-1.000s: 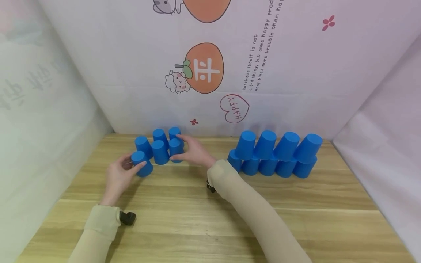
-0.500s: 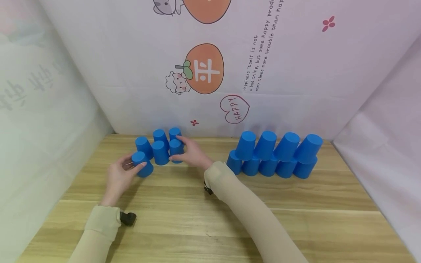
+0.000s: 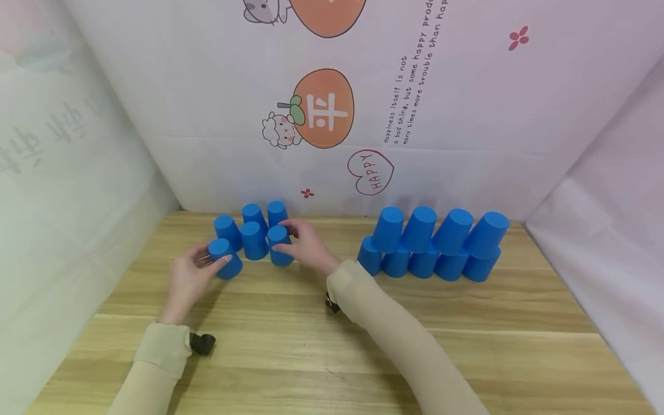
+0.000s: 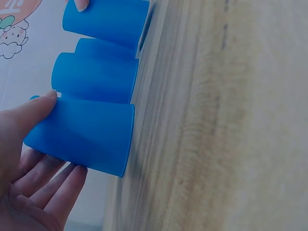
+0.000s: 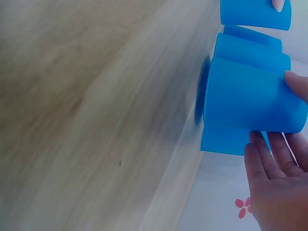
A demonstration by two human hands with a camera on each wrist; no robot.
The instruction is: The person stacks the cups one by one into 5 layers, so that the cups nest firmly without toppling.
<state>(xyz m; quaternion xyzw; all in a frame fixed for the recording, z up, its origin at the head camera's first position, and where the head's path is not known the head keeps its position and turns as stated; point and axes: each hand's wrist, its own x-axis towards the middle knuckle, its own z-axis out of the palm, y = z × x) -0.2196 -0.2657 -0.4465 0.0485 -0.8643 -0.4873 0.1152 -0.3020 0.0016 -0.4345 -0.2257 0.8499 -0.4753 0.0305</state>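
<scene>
My left hand (image 3: pixel 188 278) holds an upside-down blue cup (image 3: pixel 226 266) between thumb and fingers, at the left front of a small cluster. In the left wrist view its thumb lies on the near side of this cup (image 4: pixel 86 130) and the fingers are on the other side. My right hand (image 3: pixel 311 249) grips another upside-down blue cup (image 3: pixel 280 257) at the cluster's right front. Seen from the right wrist, this cup (image 5: pixel 250 96) has a dark shadow along its rim by the table. Between the two held cups stands a third blue cup (image 3: pixel 253 245).
Behind these, several more upside-down cups (image 3: pixel 226 228) stand in a back row near the printed wall cloth (image 3: pixel 233 167). To the right, behind my right forearm, a two-tier stack of blue cups (image 3: pixel 419 230) stands on the wooden table (image 3: pixel 290 351).
The right hand has drawn its cup slightly toward the front, widening the space to the cup behind it. My left hand and its cup stay in place.
</scene>
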